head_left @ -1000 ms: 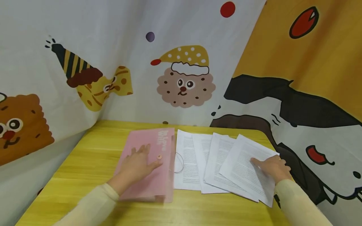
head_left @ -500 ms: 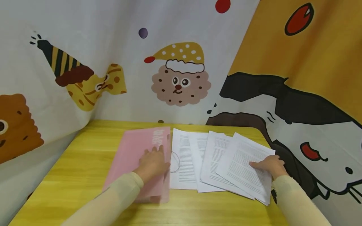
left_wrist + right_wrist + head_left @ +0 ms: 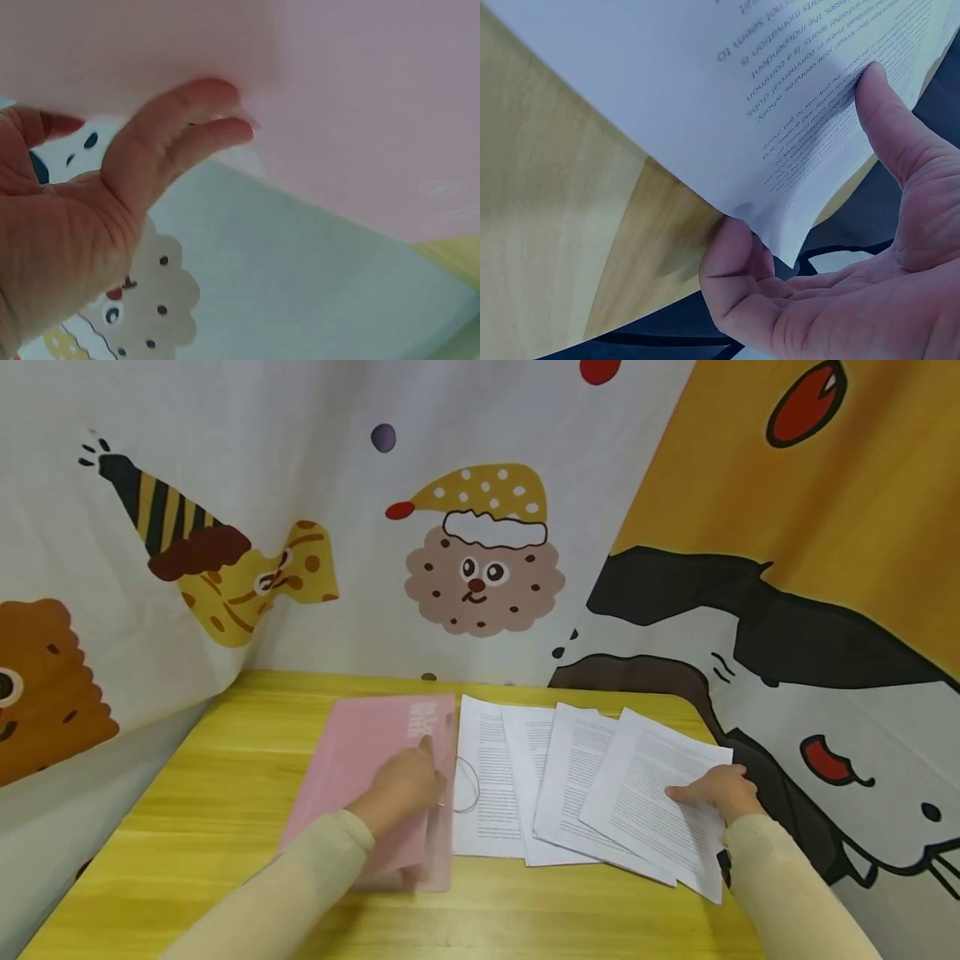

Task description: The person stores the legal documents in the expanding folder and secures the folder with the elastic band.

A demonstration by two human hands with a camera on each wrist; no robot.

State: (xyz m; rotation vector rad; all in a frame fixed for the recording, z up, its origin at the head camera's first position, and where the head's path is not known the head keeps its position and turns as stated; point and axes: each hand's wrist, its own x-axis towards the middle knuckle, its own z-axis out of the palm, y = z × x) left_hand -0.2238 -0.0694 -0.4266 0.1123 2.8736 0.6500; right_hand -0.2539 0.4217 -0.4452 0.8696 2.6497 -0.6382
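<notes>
A pink document folder [image 3: 352,785] with white lettering lies left of the middle on the table. My left hand [image 3: 401,785] is at its right edge, fingers bent; in the left wrist view the fingers curl over the pink folder [image 3: 360,120] at its edge. To the right, printed sheets [image 3: 487,793] lie fanned out in overlapping sets. My right hand [image 3: 720,792] holds the rightmost set of sheets [image 3: 637,793] by its right edge, thumb on the print. In the right wrist view the other fingers curl beneath the paper's edge [image 3: 652,97].
A thin loop of string [image 3: 468,785] extends from the folder over the leftmost sheets. The yellow wood-grain table [image 3: 555,914] ends at a cartoon-printed cloth [image 3: 337,427] behind. That cloth also hangs along the table's right side.
My left hand has slid right across the folder to its right edge, and its spread fingers have bent. The right hand stays at the sheets. The head view has shifted slightly.
</notes>
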